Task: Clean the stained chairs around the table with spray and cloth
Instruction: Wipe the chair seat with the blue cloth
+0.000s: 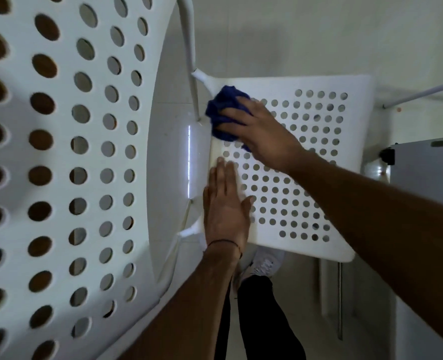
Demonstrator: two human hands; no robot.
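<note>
I look straight down on a white plastic chair with round holes. Its seat (319, 162) lies at centre right and its backrest (64, 178) fills the left, very close to the camera. My right hand (262, 133) grips a bunched blue cloth (224, 107) and presses it on the seat's rear corner by the backrest. My left hand (225, 203) lies flat, fingers straight, on the seat's rear edge just below the cloth. No spray bottle is in view.
A grey table corner (428, 183) sits right of the seat. A thin white chair leg (423, 93) crosses at upper right. My shoe (263, 265) and dark trouser leg stand on the pale tiled floor (306, 35) under the seat's near edge.
</note>
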